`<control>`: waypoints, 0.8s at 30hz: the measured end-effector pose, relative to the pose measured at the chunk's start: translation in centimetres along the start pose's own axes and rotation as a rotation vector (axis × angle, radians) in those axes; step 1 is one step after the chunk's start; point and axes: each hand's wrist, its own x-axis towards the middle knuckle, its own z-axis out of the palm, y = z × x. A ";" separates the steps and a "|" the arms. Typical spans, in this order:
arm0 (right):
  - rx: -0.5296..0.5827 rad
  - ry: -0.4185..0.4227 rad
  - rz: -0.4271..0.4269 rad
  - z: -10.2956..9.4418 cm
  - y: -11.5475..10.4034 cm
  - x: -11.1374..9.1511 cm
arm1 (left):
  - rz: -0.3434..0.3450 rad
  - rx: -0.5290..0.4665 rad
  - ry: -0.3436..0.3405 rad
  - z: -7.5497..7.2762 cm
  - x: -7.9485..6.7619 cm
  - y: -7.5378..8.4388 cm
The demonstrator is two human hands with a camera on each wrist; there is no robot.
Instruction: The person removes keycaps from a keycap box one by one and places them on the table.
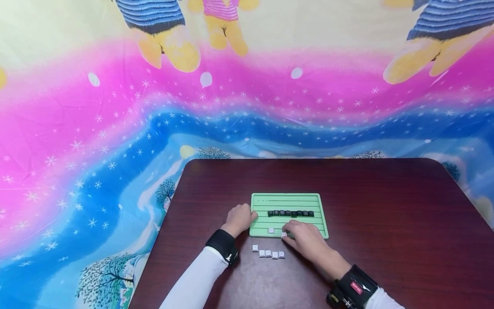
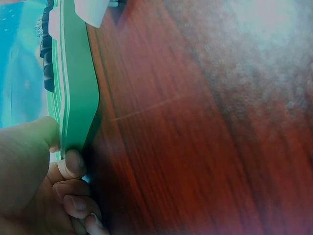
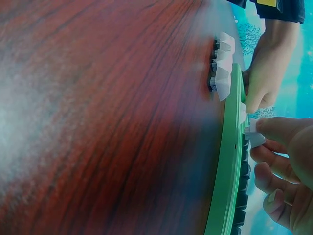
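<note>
A green ridged tray (image 1: 285,204) lies on the table, with a row of several black keycaps (image 1: 287,213) across its middle. My left hand (image 1: 238,219) grips the tray's left edge, thumb over the rim and fingers against the side, as the left wrist view shows. Between thumb and fingertips my right hand (image 1: 306,241) pinches a white keycap (image 3: 256,139) over the tray's near edge. Just left of it another white keycap (image 1: 271,231) sits on the tray's near part.
Several loose white keycaps (image 1: 268,253) lie on the dark red wooden table (image 1: 378,206) in front of the tray. Behind the table hangs a colourful printed cloth (image 1: 247,98). Black cameras are strapped to both wrists.
</note>
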 end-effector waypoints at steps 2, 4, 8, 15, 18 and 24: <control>0.000 -0.003 -0.001 0.0 0.0 -0.1 | 0.002 0.001 -0.002 0.0 0.0 0.0; -0.001 -0.005 0.000 0.0 0.0 -0.2 | 0.007 0.001 0.007 0.1 0.0 0.0; -0.004 -0.015 0.005 0.0 0.0 -0.3 | 0.014 0.003 0.023 0.1 -0.1 0.0; 0.008 -0.035 0.020 -0.1 -0.1 -0.4 | 0.008 0.014 0.025 0.0 -0.1 0.0; 0.013 -0.037 0.018 0.0 -0.2 -0.5 | 0.005 0.015 0.025 0.0 -0.1 0.0; 0.017 -0.031 0.005 0.1 0.0 -0.8 | 0.006 0.003 0.021 0.1 0.0 0.0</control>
